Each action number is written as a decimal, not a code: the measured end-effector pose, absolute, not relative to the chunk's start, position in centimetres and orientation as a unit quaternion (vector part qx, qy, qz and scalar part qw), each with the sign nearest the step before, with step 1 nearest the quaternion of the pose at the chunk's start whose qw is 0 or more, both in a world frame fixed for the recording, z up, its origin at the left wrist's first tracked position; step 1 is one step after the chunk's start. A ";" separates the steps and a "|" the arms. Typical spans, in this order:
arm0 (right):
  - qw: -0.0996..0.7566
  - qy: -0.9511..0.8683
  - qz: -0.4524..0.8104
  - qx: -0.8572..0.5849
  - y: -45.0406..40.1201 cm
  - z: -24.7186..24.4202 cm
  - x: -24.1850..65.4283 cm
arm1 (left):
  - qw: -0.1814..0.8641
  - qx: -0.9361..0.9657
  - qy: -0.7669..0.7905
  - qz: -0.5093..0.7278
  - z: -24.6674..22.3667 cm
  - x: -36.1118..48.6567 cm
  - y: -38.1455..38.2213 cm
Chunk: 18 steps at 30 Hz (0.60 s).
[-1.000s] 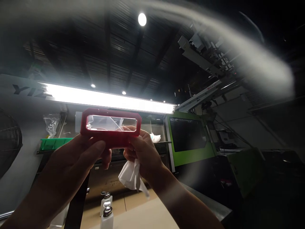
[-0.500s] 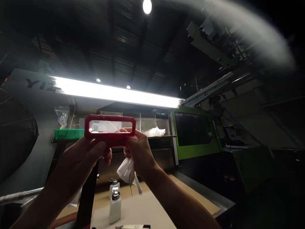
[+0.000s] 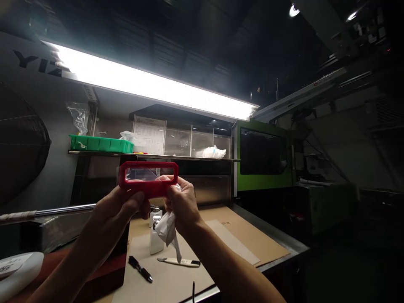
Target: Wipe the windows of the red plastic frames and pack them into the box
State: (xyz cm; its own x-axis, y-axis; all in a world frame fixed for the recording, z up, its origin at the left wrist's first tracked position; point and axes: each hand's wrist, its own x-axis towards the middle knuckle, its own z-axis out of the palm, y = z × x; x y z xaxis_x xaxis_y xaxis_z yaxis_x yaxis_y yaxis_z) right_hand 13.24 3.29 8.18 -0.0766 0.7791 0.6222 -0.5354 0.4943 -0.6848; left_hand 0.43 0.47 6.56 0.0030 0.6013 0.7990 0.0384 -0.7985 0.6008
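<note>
— What sort of place is this?
— A workshop, apparently on a factory floor: a large green-framed machine (image 3: 263, 181) stands to the right of a workbench (image 3: 269, 230) covered with brown board (image 3: 249, 231).
— What else shows it?
— A tube light (image 3: 151, 90) glows over a shelf (image 3: 189, 158) bearing a green bin (image 3: 101, 144); white bottles (image 3: 156, 244), a knife (image 3: 179, 262) and a pen (image 3: 140, 269) sit below.

The hands (image 3: 115, 208) hold a red frame (image 3: 150, 186), the right (image 3: 185, 206) also white cloth (image 3: 166, 229).
</note>
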 end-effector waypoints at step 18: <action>0.688 -0.529 0.487 -0.090 4.2 8.6 14.4 | 0.286 0.626 0.216 0.692 7.4 2.6 1.5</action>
State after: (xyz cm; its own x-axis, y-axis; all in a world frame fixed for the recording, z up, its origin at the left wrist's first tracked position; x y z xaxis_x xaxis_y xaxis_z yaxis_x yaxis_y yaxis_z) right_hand 14.45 4.22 8.59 -0.0358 0.7670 0.6407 -0.5754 0.5083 -0.6407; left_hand 2.60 1.50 7.41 -0.0518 0.6664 0.7438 -0.1249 -0.7432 0.6573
